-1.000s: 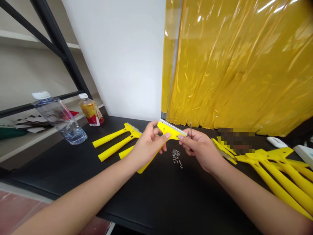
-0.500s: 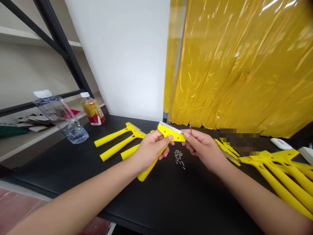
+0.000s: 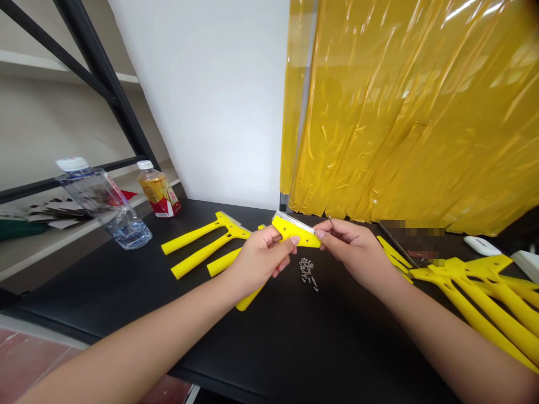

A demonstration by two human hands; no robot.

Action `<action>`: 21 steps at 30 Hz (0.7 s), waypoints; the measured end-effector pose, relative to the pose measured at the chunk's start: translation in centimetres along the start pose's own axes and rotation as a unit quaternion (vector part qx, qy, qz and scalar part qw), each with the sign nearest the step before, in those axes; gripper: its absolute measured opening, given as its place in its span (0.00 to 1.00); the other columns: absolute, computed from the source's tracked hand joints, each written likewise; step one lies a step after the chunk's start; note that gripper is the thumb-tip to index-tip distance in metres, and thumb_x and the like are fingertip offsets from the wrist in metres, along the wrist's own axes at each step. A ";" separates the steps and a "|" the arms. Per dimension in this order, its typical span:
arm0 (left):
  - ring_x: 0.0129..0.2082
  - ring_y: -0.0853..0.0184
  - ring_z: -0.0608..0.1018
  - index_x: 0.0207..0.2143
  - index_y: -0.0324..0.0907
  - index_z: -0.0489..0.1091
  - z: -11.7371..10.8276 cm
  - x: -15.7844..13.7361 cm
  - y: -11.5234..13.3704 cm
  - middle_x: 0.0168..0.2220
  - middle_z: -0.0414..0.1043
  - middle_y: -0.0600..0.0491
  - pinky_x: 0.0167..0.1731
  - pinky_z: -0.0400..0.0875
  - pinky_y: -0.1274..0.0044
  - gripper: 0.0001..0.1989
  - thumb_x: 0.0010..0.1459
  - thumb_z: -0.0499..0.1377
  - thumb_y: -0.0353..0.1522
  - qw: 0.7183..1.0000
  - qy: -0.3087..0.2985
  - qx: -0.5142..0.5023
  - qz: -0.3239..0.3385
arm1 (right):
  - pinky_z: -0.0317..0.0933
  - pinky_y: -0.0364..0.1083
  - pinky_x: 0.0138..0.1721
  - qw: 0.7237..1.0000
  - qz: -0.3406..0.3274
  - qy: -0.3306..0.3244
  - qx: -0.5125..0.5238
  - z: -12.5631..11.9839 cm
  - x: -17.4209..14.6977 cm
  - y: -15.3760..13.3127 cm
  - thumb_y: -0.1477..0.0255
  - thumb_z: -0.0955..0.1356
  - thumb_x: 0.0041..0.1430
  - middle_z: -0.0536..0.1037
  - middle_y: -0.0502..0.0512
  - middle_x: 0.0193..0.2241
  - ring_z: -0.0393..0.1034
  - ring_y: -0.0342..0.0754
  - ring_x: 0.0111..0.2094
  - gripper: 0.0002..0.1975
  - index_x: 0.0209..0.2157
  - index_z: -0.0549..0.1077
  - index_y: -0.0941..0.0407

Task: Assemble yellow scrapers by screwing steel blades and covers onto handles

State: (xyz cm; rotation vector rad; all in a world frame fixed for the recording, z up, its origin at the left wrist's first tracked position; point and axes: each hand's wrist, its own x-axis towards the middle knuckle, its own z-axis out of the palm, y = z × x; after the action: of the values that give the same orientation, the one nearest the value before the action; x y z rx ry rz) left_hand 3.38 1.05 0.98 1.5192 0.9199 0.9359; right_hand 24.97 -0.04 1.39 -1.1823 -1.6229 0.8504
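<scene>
My left hand (image 3: 269, 249) is closed around a yellow scraper (image 3: 291, 229), thumb on its flat head and the handle slanting down to the left below the palm. A metal blade strip runs along the head's top edge, and two small holes show in its face. My right hand (image 3: 349, 241) is closed at the head's right corner, fingertips touching it. From between those fingers a thin metal rod (image 3: 330, 221) pokes up; the rest of it is hidden. Small loose screws and nuts (image 3: 306, 269) lie on the black table (image 3: 295, 342) just below the hands.
More yellow scrapers (image 3: 202, 255) lie at the left. Several yellow scraper handles (image 3: 480, 292) are piled at the right. A clear water bottle (image 3: 122, 213) and a drink bottle (image 3: 160, 193) stand back left. Yellow film (image 3: 400, 123) hangs behind, beside a white panel (image 3: 219, 106).
Both hands stay on the scraper. The scraper's head has tilted slightly, its right end dropping a little, and my right fingers have shifted slightly at that corner.
</scene>
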 end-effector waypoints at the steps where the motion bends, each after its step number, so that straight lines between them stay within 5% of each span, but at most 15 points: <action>1: 0.17 0.74 0.65 0.33 0.41 0.69 0.0 0.0 0.0 0.19 0.65 0.60 0.19 0.59 0.80 0.16 0.65 0.63 0.44 1.000 0.000 0.002 -0.002 | 0.50 0.46 0.25 1.000 0.007 0.004 -0.003 -0.2 0.1 0.1 0.56 0.69 0.65 0.72 0.49 0.26 0.58 0.43 0.24 0.15 0.39 0.79 0.53; 5: 0.16 0.75 0.65 0.32 0.41 0.67 -0.2 0.3 0.0 0.18 0.64 0.60 0.19 0.59 0.81 0.16 0.66 0.62 0.43 1.000 0.015 -0.018 -0.008 | 0.51 0.45 0.24 0.994 0.043 0.001 -0.104 -0.9 0.6 1.2 0.57 0.61 0.71 0.69 0.48 0.24 0.58 0.44 0.22 0.19 0.44 0.77 0.53; 13: 0.17 0.75 0.65 0.30 0.41 0.68 -0.7 0.9 -0.5 0.19 0.65 0.59 0.18 0.60 0.81 0.16 0.66 0.62 0.42 0.999 0.037 -0.038 -0.003 | 0.51 0.45 0.29 0.947 0.050 -0.126 -0.291 0.0 -0.1 3.1 0.69 0.71 0.58 0.77 0.51 0.28 0.67 0.47 0.29 0.04 0.29 0.78 0.50; 21: 0.16 0.76 0.64 0.30 0.41 0.67 -0.6 0.8 -0.3 0.18 0.64 0.60 0.18 0.60 0.81 0.16 0.66 0.62 0.42 0.999 0.032 -0.038 -0.005 | 0.47 0.47 0.34 0.956 0.031 -0.138 -0.257 0.3 0.1 3.5 0.74 0.71 0.55 0.73 0.50 0.28 0.62 0.47 0.32 0.05 0.26 0.74 0.53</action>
State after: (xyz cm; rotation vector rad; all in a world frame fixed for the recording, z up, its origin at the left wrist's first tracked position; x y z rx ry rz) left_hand 3.09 2.07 0.80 1.4268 0.9253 1.0061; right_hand 25.79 1.07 -1.88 -1.5279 -2.1295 0.6696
